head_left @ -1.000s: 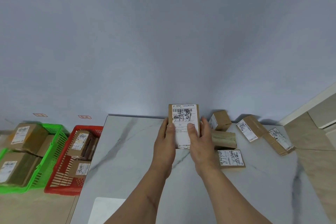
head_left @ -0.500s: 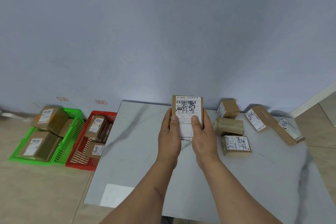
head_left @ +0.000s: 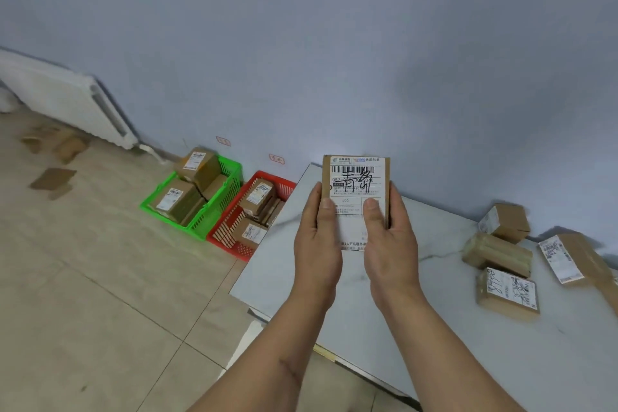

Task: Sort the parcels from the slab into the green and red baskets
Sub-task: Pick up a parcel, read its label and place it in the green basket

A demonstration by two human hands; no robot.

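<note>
Both hands, left hand (head_left: 317,237) and right hand (head_left: 389,241), are gripping the labelled parcel (head_left: 356,187) upright above the table (head_left: 418,328). They're now swinging left toward the green basket (head_left: 214,217) and red basket (head_left: 234,244), label being read before dropping.

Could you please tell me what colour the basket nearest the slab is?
Red basket, seen in the head view, beside the slab.

Labelled brown parcel (head_left: 356,184) upright above slab (head_left: 384,311); green basket (head_left: 230,174), red basket (head_left: 287,182) hold parcels.
</note>
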